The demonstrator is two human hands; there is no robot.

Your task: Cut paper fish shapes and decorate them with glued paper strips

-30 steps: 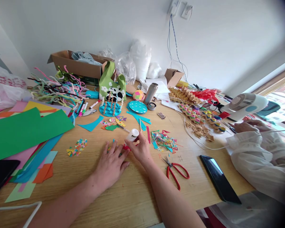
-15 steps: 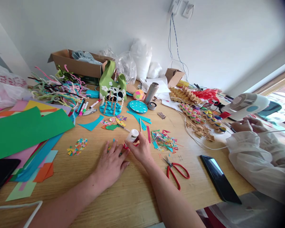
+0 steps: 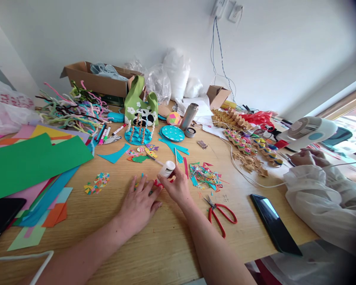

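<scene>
My left hand [image 3: 138,206] lies flat on the wooden table [image 3: 166,245], fingers spread, its fingertips pressing on a small red paper piece [image 3: 156,183]. My right hand [image 3: 178,186] is closed round a small white glue bottle [image 3: 167,169], tilted with its tip down toward that red piece. A heap of coloured paper scraps [image 3: 204,176] lies just right of my right hand. Red-handled scissors [image 3: 219,213] rest on the table to the right of my right forearm.
Coloured paper sheets [image 3: 32,162] and pipe cleaners [image 3: 74,109] fill the left. Cardboard boxes [image 3: 97,81], a green cow bag [image 3: 141,105], blue paper discs [image 3: 172,133] and a flask [image 3: 189,116] stand behind. A black phone [image 3: 274,227] lies right. Another person's sleeve [image 3: 323,202] and hands work at far right.
My right hand has shifted the glue bottle very slightly; my left hand stays pressed on the table. The other person's hands have moved a little.
</scene>
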